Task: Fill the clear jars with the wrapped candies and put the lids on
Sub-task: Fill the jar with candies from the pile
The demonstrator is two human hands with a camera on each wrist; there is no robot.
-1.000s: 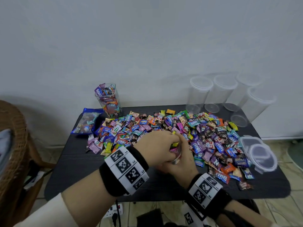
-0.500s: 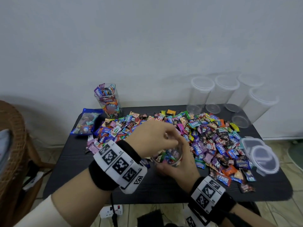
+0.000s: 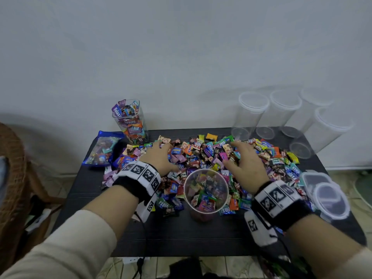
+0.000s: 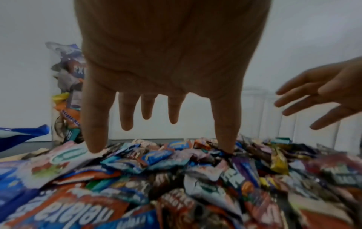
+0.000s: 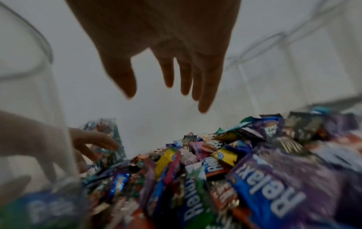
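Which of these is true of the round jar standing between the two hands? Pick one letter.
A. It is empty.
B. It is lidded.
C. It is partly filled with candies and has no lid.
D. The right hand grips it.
C: the head view looks down through the round jar's open mouth onto wrapped candies inside, and both hands are spread over the pile.

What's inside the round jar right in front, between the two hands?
The round jar holds wrapped candies in many colours; it is partly full, and has no lid on. A pink one reads "mentos". What lies at the very bottom is covered by the candies above.
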